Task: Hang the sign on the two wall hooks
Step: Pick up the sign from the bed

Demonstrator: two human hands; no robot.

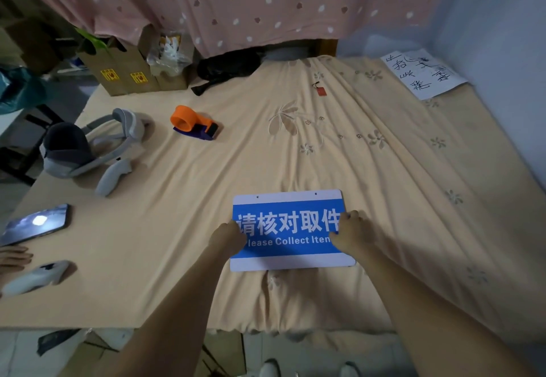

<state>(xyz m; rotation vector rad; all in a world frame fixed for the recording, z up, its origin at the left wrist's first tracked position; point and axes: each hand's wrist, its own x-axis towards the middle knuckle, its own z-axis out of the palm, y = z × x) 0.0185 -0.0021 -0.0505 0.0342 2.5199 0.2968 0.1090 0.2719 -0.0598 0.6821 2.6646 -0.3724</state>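
Note:
A blue and white rectangular sign (288, 230) with white lettering lies flat on the peach bedsheet (266, 155), near the front edge. Two small holes sit along its top white strip. My left hand (227, 239) rests on the sign's left edge with fingers curled over it. My right hand (351, 233) rests on the right edge the same way. Both hands appear to grip the sign, which still lies on the sheet. No wall hooks are in view.
An orange tape dispenser (193, 122) lies at the back left. A grey headset (85, 146), two controllers (113, 177) and a phone (35, 224) sit on the left. Another person's hand (13, 257) shows at the left edge. A handwritten paper (424, 73) lies far right by the wall.

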